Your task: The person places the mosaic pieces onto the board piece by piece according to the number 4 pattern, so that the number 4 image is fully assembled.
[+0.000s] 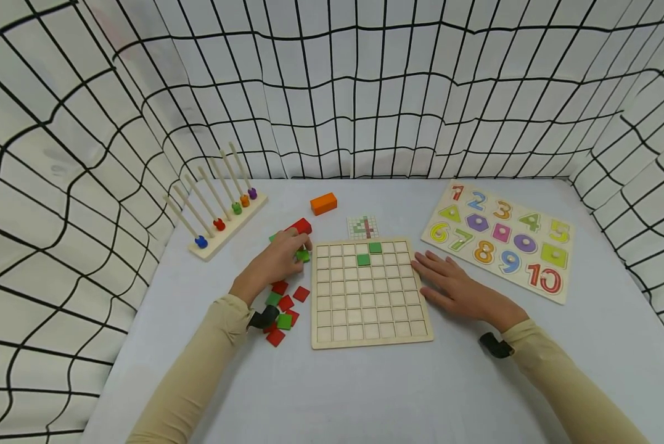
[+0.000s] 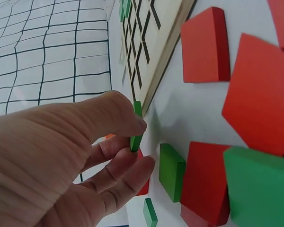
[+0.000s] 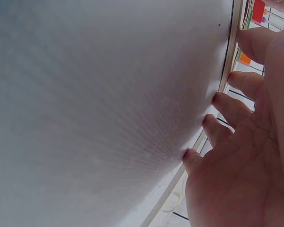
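Observation:
Between thumb and fingers, my left hand (image 1: 280, 256) pinches a green square tile (image 2: 137, 126), just off the left edge of a wooden grid board (image 1: 340, 302). Two green tiles lie in the board's upper cells, one of them a green tile (image 1: 363, 260) near the middle. Loose red tiles (image 1: 301, 294) and green tiles (image 1: 284, 322) are scattered below the left hand, some overlapping. My right hand (image 1: 459, 287) rests with extended fingers at the board's right edge, thumb and fingertips touching the board or the table beside it.
Behind the board lies a small printed pattern card (image 1: 362, 227). An orange block (image 1: 323, 203) and a red block (image 1: 303, 226) are at the back. A peg stand (image 1: 229, 228) stands left, a number puzzle (image 1: 500, 240) lies right. Black netting (image 1: 354, 80) surrounds the table.

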### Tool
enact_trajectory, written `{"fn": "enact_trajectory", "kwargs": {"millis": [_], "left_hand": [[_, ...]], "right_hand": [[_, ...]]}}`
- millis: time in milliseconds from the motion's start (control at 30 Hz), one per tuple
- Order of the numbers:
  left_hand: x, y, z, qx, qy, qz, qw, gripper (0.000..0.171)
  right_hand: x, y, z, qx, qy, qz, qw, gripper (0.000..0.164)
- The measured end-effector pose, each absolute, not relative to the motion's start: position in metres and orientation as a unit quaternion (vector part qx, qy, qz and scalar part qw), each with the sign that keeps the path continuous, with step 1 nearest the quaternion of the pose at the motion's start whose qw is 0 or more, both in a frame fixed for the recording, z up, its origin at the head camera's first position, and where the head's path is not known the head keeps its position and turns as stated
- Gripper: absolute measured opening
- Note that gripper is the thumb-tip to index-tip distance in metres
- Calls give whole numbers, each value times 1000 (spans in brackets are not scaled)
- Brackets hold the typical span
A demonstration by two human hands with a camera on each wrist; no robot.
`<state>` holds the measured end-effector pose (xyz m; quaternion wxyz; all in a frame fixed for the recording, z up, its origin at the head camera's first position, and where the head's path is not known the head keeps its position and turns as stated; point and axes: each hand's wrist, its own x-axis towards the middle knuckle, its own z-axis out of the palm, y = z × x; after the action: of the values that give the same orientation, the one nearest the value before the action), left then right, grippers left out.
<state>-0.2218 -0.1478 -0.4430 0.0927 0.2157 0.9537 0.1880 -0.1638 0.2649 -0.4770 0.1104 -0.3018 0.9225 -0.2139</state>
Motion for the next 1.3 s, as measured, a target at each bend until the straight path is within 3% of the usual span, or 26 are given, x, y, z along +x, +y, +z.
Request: {"fn": "enact_trajectory", "kwargs": {"millis": [567, 1300], "left_hand": [[-219, -133, -437, 256, 940, 201, 102, 20], [-218, -97, -437, 321, 917, 193, 134, 21]], "right_hand": [[-165, 265, -479, -301, 922, -217, 109, 64], [-164, 265, -478, -295, 922, -220, 117, 65]]}}
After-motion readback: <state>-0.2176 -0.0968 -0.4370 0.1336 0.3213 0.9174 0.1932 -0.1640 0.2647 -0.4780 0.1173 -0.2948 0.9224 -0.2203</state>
